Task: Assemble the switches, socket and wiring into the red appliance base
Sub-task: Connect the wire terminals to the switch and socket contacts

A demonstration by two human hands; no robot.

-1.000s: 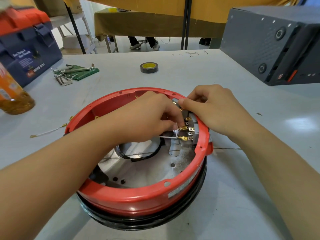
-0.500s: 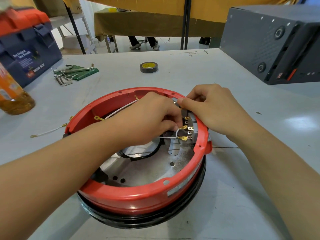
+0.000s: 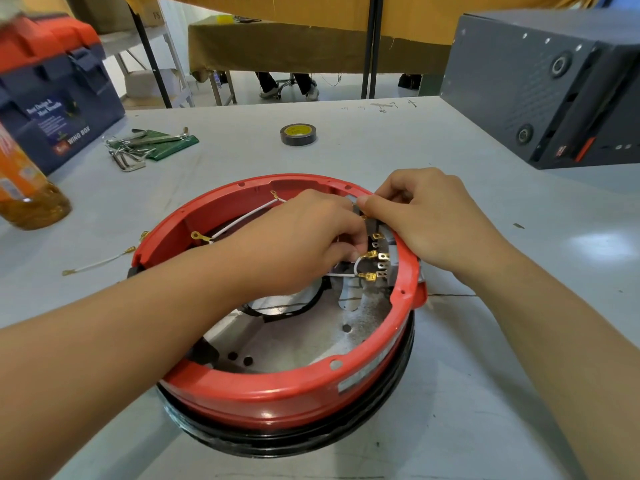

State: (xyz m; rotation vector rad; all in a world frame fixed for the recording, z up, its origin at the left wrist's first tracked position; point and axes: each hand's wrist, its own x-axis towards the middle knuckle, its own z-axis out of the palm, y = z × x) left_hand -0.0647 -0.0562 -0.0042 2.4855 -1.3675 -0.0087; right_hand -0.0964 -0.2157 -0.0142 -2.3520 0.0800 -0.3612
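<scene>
Head view: red base (image 3: 277,393) sits on the desk (image 3: 485,393), open side up. My left hand (image 3: 298,237) pinches a white wire (image 3: 356,263) at the switch terminals (image 3: 379,258) inside the right wall. My right hand (image 3: 429,220) grips the rim beside the switch.

The appliance base (image 3: 277,393) is set on the table (image 3: 485,393), nearest the viewer. Behind it a tape roll (image 3: 298,134) is placed; far left are a bottle (image 3: 27,192), a toolbox (image 3: 52,98) and hex keys (image 3: 135,150); far right, a box (image 3: 554,88).
</scene>
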